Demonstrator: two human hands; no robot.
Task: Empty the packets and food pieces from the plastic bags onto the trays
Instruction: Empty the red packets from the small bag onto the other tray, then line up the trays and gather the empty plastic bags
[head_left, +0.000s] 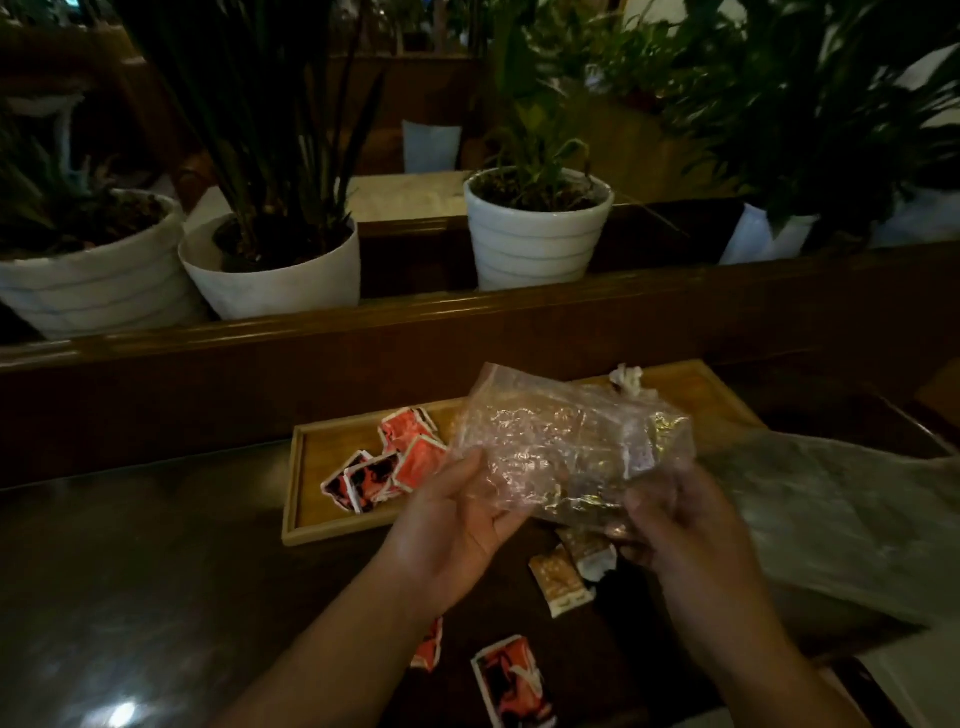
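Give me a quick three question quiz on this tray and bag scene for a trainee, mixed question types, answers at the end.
1. True or false: both hands hold the clear plastic bag above the wooden tray.
2. Where do the red packets lie? A) only on the tray B) on the tray and on the dark table C) in a plant pot
3. Fill in: the tan packets lie on the ____, below the bag.

Key: 1 true; 2 B; 3 table

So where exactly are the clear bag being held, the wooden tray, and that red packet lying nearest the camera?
clear plastic bag (566, 441), head view, on its crinkled middle.
wooden tray (311, 499), head view, on bare wood near its left rim.
red packet (511, 680), head view, on its printed face, on the dark table.
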